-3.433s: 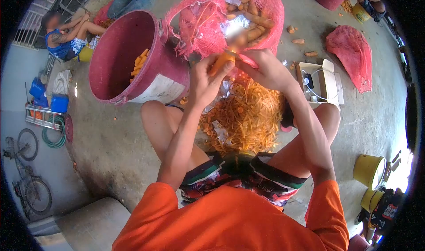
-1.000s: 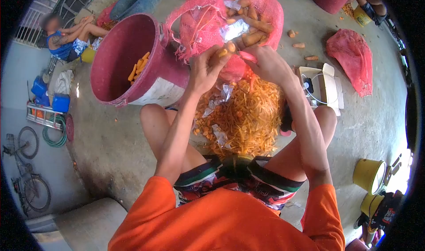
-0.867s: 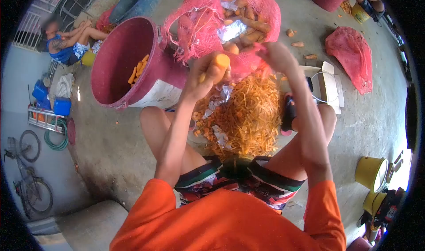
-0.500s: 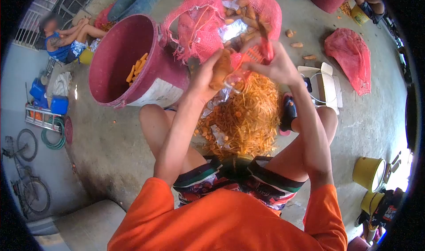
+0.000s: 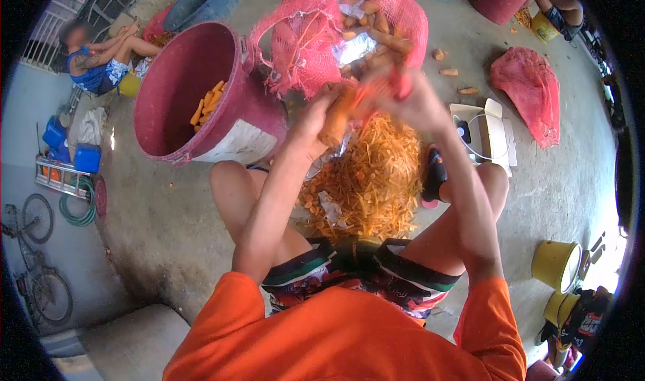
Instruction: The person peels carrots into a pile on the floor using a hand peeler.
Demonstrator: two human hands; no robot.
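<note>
My left hand (image 5: 312, 127) is closed around a thick carrot (image 5: 337, 120), which is tilted over the floor between my knees. My right hand (image 5: 415, 102), blurred by motion, grips a red peeler (image 5: 376, 91) close to the carrot's upper end. Below both hands lies a large heap of orange peelings (image 5: 383, 179). Beyond them, a pink mesh sack (image 5: 306, 41) lies open with unpeeled carrots (image 5: 392, 42) inside. Several peeled carrots (image 5: 209, 103) rest in a big pink tub (image 5: 243, 105) to the left.
An open white box (image 5: 494, 129) and a red sack (image 5: 527, 89) lie on the right. Yellow buckets (image 5: 552, 263) stand at the lower right. A seated person (image 5: 94, 62) is at the upper left, a blue tub (image 5: 205, 5) beside them; another person's legs show at the upper right.
My right hand and the peeler have shifted slightly and blurred. The carrot is turned a little more upright, and its lower end shows more fully.
</note>
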